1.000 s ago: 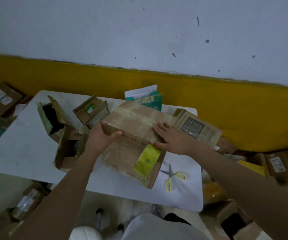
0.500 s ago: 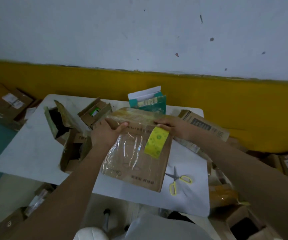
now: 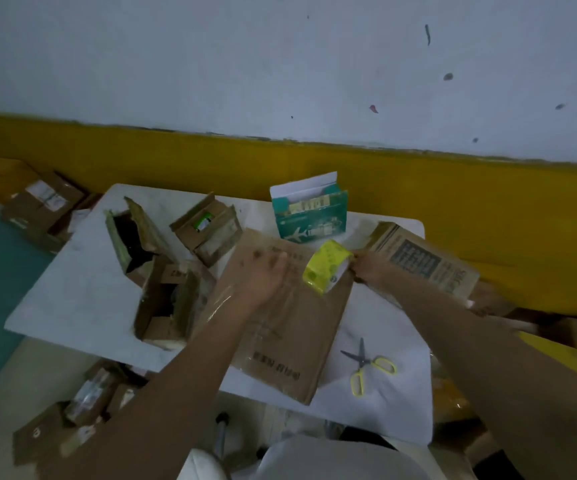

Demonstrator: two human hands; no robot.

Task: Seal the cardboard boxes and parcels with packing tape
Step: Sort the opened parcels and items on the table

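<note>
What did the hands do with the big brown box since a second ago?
The brown box, tipped up before, now lies flat on the white table. The left hand let go of its edge and presses flat on top. The yellow tape roll went from the near side to the far right edge, where the right hand holds it. The scissors and green carton stayed put.

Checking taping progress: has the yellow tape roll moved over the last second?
Yes. The yellow tape roll, held by the right hand, has moved away from the scissors and toward the teal box.
</note>
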